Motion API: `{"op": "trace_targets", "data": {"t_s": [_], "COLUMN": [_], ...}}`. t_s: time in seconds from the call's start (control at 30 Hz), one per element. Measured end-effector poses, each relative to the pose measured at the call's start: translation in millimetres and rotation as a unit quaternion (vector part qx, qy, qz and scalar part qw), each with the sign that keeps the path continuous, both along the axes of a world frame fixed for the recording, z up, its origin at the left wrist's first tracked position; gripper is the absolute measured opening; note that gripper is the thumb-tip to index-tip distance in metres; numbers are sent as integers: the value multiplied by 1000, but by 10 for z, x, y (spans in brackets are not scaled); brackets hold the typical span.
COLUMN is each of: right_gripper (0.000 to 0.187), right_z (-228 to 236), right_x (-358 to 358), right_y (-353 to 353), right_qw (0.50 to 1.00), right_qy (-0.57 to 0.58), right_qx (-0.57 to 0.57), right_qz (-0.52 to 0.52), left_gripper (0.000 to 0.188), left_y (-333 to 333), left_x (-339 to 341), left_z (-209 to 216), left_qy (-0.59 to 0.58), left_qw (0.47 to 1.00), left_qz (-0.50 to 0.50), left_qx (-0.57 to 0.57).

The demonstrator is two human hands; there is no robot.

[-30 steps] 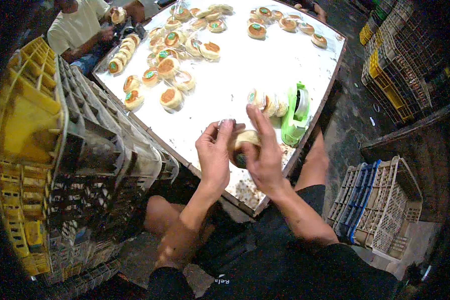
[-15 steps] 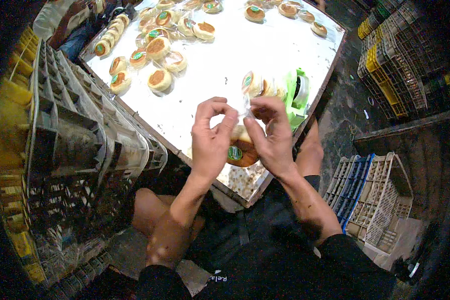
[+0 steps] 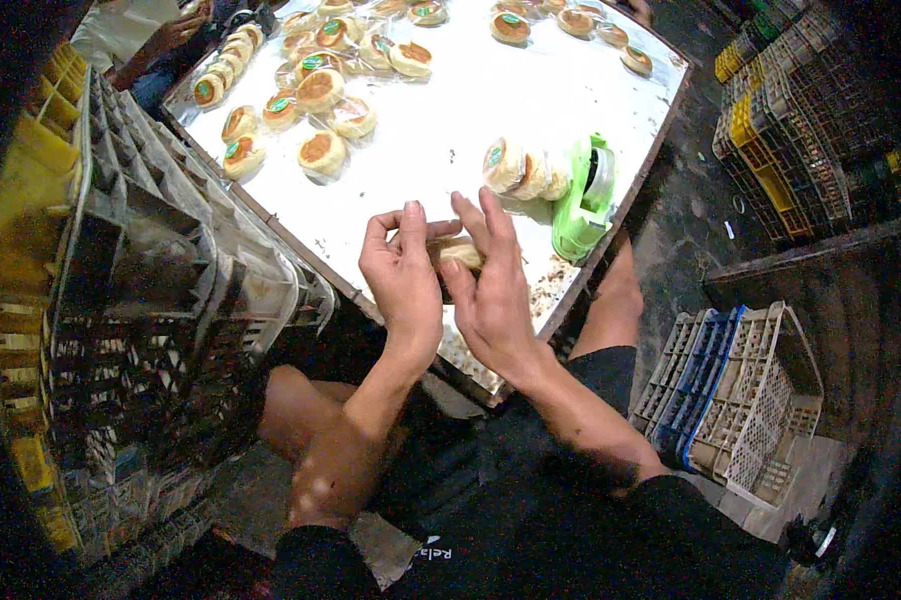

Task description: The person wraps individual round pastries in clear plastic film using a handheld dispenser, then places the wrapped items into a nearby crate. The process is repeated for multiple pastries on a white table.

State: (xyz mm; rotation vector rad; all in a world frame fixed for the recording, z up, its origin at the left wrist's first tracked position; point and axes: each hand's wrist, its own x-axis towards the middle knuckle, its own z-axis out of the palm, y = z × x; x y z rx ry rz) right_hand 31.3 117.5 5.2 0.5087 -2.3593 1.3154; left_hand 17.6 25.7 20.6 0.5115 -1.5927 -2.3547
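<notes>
A round bun (image 3: 461, 254) in clear wrap is between my two hands over the near corner of the white table. It stands tilted on edge, partly covered by my fingers. My left hand (image 3: 403, 275) curls round its left side and holds it. My right hand (image 3: 493, 295) touches its right side, thumb across the near face and the other fingers stretched out and apart. Just beyond, a short row of wrapped buns (image 3: 531, 172) leans against a green tape dispenser (image 3: 583, 205) at the table's right edge.
Many wrapped buns (image 3: 321, 90) with green labels lie on the far left of the white table (image 3: 421, 130). Stacked crates (image 3: 141, 230) crowd the left side; more crates (image 3: 736, 390) stand on the floor at right. Another person's hand (image 3: 183, 25) shows at the far left.
My fingers have left the gathered wrap at the bun's top. The bun has been turned on edge, its labelled brown face now out of sight. My right hand has shifted left and opened out.
</notes>
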Motion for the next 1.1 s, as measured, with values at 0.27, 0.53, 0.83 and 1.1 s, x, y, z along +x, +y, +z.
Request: {"op": "trace_targets", "data": {"t_s": [0.27, 0.53, 0.83, 1.1], "right_gripper": [28, 29, 17, 20], "right_z": [-110, 284, 166, 262], "right_x": [-228, -286, -219, -198], "right_y": [241, 353, 332, 351], "right_qw": [992, 991, 995, 993], "right_qy": [-76, -73, 35, -19], "right_qx": [-83, -70, -75, -92], "right_qz": [58, 88, 59, 64], "left_gripper": [15, 14, 54, 58], "left_y": [-147, -202, 4, -144], "left_x": [-2, -74, 143, 54], "left_z": [-142, -19, 217, 227], "left_qy": [149, 129, 126, 92], "left_qw": [960, 976, 973, 966], "left_qz": [-85, -172, -12, -95], "left_qx": [-219, -31, -195, -220]}}
